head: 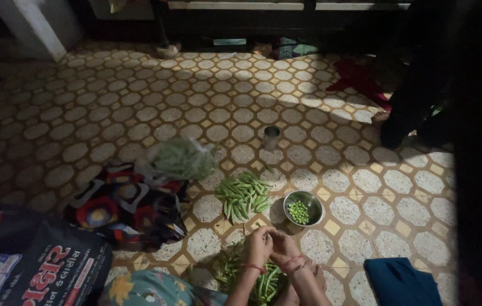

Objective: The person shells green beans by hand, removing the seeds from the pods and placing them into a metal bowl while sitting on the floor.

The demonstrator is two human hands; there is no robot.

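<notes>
Seen from above on a patterned tiled floor, the left hand and right hand are brought together low in the view, wrists bent inward, fingers curled close; what is pinched between them cannot be made out. A pile of green pea pods lies just ahead, with a small steel bowl of shelled peas to the right. A clear plastic bag of pods rests to the left, and a dark printed sack lies at the lower left.
</notes>
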